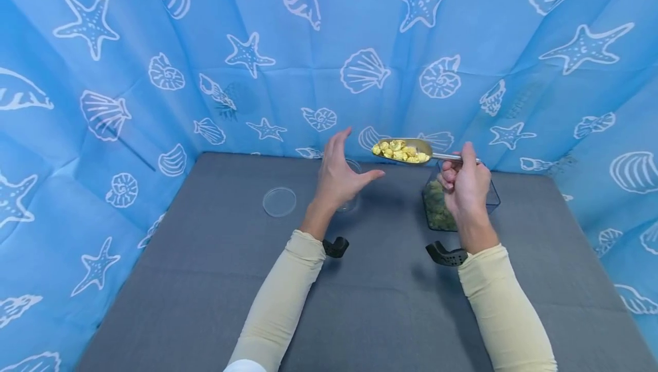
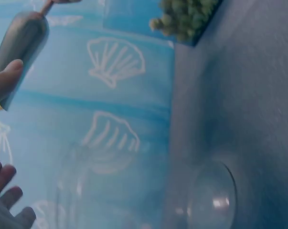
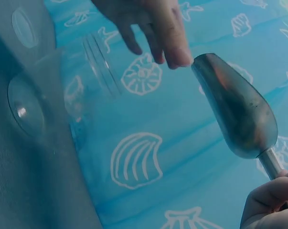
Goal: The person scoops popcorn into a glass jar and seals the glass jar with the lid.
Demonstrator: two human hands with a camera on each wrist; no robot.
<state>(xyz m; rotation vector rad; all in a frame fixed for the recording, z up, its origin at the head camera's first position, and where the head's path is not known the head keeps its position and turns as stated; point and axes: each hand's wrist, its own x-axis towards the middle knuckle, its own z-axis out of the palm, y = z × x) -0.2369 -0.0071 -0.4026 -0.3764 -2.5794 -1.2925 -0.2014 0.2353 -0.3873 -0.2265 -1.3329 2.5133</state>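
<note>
My right hand (image 1: 466, 183) grips the handle of a metal scoop (image 1: 424, 146), held level in the air. Yellow popcorn (image 1: 398, 151) fills its bowl. To the left, my left hand (image 1: 335, 176) is raised with thumb and fingers spread apart, holding nothing, its thumb near the scoop's tip. Below and partly behind that hand stands a clear round jar (image 3: 53, 102), its threaded mouth without a lid. In the right wrist view the jar's see-through walls show only the curtain and table behind.
A clear square container (image 1: 437, 206) with popcorn in it stands under my right hand. Left of the jar, a clear round lid (image 1: 280, 202) lies flat on the grey table (image 1: 360, 315). A blue shell-patterned curtain (image 1: 319, 75) hangs along the table's back and sides.
</note>
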